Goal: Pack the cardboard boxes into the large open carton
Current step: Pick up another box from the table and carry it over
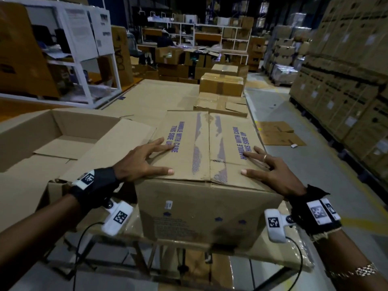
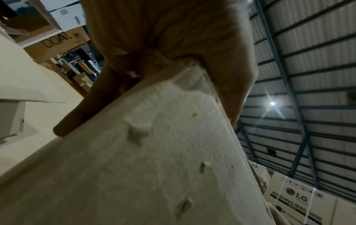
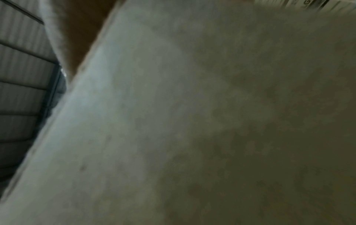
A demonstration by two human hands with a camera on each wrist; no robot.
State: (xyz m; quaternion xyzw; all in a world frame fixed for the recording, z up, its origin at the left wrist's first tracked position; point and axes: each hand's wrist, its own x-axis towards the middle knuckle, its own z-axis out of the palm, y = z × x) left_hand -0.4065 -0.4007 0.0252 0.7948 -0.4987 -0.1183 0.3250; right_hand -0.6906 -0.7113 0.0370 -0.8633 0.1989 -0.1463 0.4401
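Warehouse stacks surround a cardboard-covered desk [image 1: 147, 95]. Cardboard box [image 1: 201, 164] stands at its near edge, long axis running away from the person. Left hand [image 1: 138, 162] and right hand [image 1: 273, 173] lie spread flat on the box's near top corners, fingers straight, gripping nothing (pressing only). Large open carton [image 1: 52, 143] sits just left of the box, so the left hand is nearer; transfer goes leftward.

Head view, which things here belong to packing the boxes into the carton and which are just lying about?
Job:
box
open carton
left hand
right hand
sealed boxes

Lying about:
flat cardboard
white shelving
stacked cartons
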